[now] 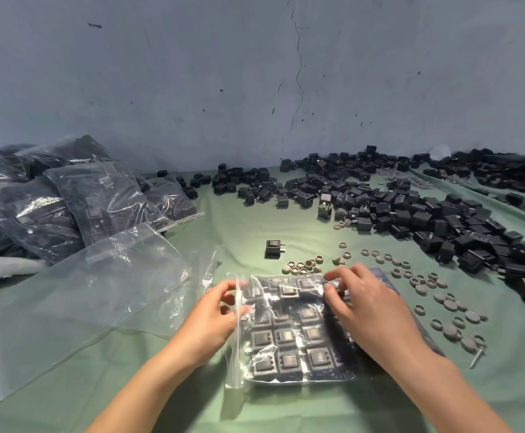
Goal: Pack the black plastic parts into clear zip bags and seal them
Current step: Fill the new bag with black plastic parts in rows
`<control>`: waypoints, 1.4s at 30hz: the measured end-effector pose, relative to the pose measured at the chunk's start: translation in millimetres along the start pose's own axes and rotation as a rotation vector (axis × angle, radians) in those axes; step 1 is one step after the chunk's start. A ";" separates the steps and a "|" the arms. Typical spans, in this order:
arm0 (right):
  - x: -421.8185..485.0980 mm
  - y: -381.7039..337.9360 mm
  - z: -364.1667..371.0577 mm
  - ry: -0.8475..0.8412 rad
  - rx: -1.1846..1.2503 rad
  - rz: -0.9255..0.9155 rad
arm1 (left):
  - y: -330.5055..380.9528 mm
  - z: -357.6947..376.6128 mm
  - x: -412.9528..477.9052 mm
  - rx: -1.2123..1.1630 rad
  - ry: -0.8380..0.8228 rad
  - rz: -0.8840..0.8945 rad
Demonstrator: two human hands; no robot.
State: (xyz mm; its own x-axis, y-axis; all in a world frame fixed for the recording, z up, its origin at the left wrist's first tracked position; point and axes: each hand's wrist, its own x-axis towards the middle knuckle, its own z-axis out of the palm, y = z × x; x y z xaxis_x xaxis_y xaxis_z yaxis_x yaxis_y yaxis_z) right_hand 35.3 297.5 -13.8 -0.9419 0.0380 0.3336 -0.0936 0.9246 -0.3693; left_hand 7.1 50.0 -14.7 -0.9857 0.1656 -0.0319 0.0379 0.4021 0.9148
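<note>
Filled zip bag point(289, 332) lies flat on the green cloth point(286, 410) right in front of me, black parts inside in neat rows, zip edge on my left. My left hand point(215, 317) pinches that zip strip w/ thumb & fingertips, narrow grip. My right hand point(370, 310) rests on top of the bag's far right corner, fingers curled & spread, pressing the plastic, not holding anything. Empty clear bags point(98, 292) lie just left of the filled one. Packed bags point(67, 198) piled far left. Loose black parts point(411, 207) heaped at back & right; grey caps point(442, 301) scattered near my right hand.
</note>
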 end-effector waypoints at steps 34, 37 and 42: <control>-9.4 -17.0 16.7 -0.098 -0.038 -0.326 | 14.0 9.4 1.7 -0.662 0.085 -0.311; -10.5 -18.2 17.1 -0.089 -0.031 -0.321 | 13.1 7.0 0.0 -0.770 0.078 -0.334; -11.9 -19.3 17.1 -0.096 -0.035 -0.326 | 10.5 8.5 -1.3 -0.836 0.043 -0.287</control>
State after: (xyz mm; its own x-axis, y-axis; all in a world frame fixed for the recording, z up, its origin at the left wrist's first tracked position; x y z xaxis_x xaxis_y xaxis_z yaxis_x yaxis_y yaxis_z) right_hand 42.9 272.7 -25.4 -0.8906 -0.2956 0.3457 -0.3849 0.8948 -0.2264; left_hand 10.2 61.7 -8.5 -0.9447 0.1183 -0.3060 -0.3279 -0.3695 0.8695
